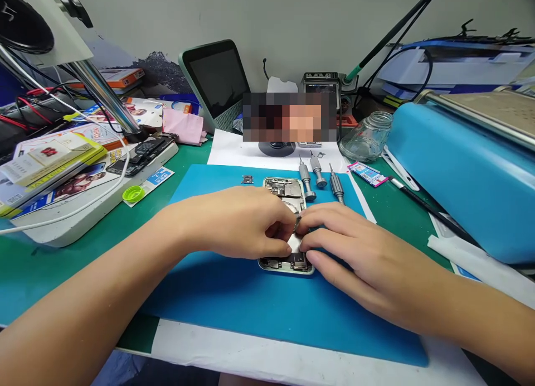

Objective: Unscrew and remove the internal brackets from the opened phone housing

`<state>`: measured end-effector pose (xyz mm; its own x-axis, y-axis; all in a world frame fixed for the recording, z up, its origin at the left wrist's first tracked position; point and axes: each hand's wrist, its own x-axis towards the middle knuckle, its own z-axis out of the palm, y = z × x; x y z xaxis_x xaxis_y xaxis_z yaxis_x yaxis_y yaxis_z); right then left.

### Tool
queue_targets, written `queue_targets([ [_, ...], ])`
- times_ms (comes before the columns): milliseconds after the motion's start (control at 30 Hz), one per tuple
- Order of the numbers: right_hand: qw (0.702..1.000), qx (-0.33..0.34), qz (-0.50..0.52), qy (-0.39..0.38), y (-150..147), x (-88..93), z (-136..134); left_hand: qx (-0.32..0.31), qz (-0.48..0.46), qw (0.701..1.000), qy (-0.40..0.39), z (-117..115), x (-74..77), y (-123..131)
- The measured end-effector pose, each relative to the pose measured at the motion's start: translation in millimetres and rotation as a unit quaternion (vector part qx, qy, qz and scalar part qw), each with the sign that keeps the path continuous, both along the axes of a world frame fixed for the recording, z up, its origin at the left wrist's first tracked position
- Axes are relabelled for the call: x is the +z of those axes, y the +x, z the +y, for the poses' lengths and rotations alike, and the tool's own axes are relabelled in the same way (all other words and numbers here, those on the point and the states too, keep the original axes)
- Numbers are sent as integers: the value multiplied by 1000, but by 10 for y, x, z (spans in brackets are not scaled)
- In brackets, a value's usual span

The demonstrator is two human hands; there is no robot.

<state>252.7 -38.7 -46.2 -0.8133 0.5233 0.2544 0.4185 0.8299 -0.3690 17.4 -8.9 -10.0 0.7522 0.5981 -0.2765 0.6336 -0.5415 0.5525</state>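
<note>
Mat (267, 319), plain blue, covers the middle of a green table (54, 280) that backs onto a pale grey wall (292, 29). An opened phone (295, 242) lies on it beneath both hands. The left hand (238, 221) curls over the phone (whether it grips anything, I cannot tell); the right hand (363, 257), fingers loosely spread, reaches its right side. Beyond are three screwdrivers (306, 179) and a glass jar (370, 136).

Left forearm (96, 297): bare to the picture's edge, tapering toward the wrist; 8 o'clock.
Left hand (234, 221): bare, slim, rounded knuckles; near centre.
Right forearm (468, 313): bare, smooth; 4 o'clock.
Right hand (359, 257): bare, long tapered fingers.
Lap clothing (123, 369): blue, creased cloth, darker toward 6 o'clock; bottom edge, about 7 o'clock.
</note>
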Motion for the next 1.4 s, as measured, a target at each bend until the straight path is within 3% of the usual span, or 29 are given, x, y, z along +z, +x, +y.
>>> queue_targets([
  [1400,997,-7,19,-70,30,-54,34,-14,-24,999,-20,-35,-41,54],
])
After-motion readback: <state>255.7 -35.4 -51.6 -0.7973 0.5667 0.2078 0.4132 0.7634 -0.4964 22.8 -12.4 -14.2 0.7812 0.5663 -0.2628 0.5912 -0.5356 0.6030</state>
